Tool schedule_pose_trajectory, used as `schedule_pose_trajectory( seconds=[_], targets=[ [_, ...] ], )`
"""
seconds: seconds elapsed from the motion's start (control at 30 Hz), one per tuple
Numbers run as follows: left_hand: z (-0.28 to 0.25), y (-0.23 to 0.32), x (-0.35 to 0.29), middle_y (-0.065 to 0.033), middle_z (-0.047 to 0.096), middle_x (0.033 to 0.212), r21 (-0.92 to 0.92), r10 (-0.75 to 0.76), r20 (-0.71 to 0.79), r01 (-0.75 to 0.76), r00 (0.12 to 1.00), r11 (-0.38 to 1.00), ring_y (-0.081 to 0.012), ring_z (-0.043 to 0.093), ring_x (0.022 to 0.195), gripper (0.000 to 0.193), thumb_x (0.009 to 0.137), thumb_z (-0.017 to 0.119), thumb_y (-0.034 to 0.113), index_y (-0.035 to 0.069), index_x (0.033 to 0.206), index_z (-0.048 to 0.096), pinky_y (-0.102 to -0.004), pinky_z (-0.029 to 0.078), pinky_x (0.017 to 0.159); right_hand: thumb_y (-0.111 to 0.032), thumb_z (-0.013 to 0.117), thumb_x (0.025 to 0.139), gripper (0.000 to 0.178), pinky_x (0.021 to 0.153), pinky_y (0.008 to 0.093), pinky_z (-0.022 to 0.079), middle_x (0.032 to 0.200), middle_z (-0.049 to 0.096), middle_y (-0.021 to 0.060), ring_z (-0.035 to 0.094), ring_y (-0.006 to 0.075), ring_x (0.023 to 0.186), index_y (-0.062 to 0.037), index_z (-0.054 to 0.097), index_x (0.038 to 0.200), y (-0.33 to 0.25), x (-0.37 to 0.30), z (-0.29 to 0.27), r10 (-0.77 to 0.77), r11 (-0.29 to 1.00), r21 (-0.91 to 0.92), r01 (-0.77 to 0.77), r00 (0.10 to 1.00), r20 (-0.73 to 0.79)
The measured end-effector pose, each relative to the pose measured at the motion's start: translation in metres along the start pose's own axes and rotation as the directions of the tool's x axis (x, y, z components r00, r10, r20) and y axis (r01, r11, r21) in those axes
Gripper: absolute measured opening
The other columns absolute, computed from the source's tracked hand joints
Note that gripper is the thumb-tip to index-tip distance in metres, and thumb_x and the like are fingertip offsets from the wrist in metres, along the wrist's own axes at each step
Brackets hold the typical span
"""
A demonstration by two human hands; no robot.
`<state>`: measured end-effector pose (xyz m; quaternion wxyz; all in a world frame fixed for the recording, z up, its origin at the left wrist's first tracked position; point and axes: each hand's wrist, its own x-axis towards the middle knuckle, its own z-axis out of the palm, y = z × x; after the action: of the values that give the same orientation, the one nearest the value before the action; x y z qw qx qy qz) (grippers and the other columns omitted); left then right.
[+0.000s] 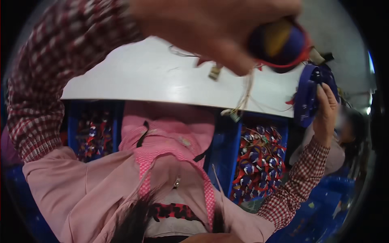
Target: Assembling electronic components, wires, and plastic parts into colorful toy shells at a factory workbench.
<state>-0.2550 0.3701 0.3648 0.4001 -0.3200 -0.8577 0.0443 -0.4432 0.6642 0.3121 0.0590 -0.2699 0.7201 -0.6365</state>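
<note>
My left hand (214, 30) reaches across the top of the view, blurred by motion, its fingers curled around a rounded dark blue part (277, 42) with a red rim and a yellow patch. Thin wires (246, 91) with small pale connectors (231, 115) hang below it, past the table's near edge. At the right, my right hand (327, 107) grips a blue-purple ring-shaped plastic piece (306, 95), thumb and fingers pressed on its side. The far side of that piece is partly hidden.
A white table (162, 77) spans the view. Below its edge stand a blue bin (259, 162) full of small red, blue and white wired parts and another blue bin (95, 133) with similar parts. Another person (344, 137) is at the far right, near a blue container (324, 206).
</note>
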Motion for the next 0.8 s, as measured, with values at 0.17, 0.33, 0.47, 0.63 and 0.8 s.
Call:
schedule_pose_trajectory(
  seconds=[0.17,0.33,0.47,0.63,0.8],
  targets=[
    [-0.014,0.025,-0.121,-0.0088,0.049,0.101,0.136,-0.38,0.555,0.37,0.74,0.919,-0.0247,0.048,0.104,0.068,0.05,0.075,0.015,0.007,0.112,0.05,-0.048,0.025,0.099,-0.018,0.062,0.087,0.019,0.04,0.0172,0.035,0.067,0.057,-0.0015,0.048,0.0027,0.048,-0.0004,0.063,0.094,0.035,-0.024,0.136,0.157,0.986,-0.122,-0.113,0.871,0.465],
    [0.01,0.015,-0.224,-0.0064,0.048,0.104,0.379,-0.512,0.69,0.346,0.512,0.858,-0.0215,0.046,0.11,0.063,0.054,0.074,0.011,0.009,0.113,0.051,-0.0528,0.013,0.109,-0.021,0.059,0.089,0.023,0.038,0.0182,0.034,0.064,0.055,-0.0009,0.045,0.0043,0.045,0.0011,0.062,0.091,0.109,-0.03,0.246,0.227,0.974,-0.13,-0.186,0.767,0.601],
    [0.03,-0.001,-0.27,-0.0053,0.048,0.104,0.486,-0.56,0.685,0.279,0.466,0.828,-0.0202,0.044,0.114,0.058,0.06,0.071,0.007,0.009,0.115,0.051,-0.0546,0.009,0.11,-0.023,0.06,0.088,0.025,0.038,0.0198,0.034,0.062,0.054,-0.0003,0.044,0.0052,0.044,0.0015,0.063,0.094,0.153,-0.019,0.281,0.258,0.959,-0.248,-0.139,0.796,0.548],
    [0.066,-0.017,-0.316,-0.0049,0.048,0.104,0.509,-0.493,0.599,0.175,0.631,0.843,-0.0203,0.043,0.112,0.04,0.068,0.066,0.008,0.007,0.106,0.054,-0.0591,0.006,0.11,-0.023,0.06,0.088,0.027,0.04,0.0215,0.035,0.062,0.054,-0.0003,0.044,0.0058,0.045,0.0021,0.062,0.097,0.176,-0.007,0.296,0.208,0.941,-0.337,-0.029,0.836,0.507],
    [0.079,-0.023,-0.315,-0.0058,0.048,0.104,0.505,-0.404,0.561,0.089,0.723,0.859,-0.0214,0.042,0.115,0.04,0.073,0.064,0.014,0.008,0.111,0.053,-0.0593,0.004,0.11,-0.022,0.063,0.087,0.03,0.052,0.02,0.039,0.078,0.055,0.0027,0.048,0.0064,0.06,0.0009,0.059,0.106,0.144,-0.033,0.273,-0.056,0.876,-0.397,0.274,0.875,0.482]
  ],
)
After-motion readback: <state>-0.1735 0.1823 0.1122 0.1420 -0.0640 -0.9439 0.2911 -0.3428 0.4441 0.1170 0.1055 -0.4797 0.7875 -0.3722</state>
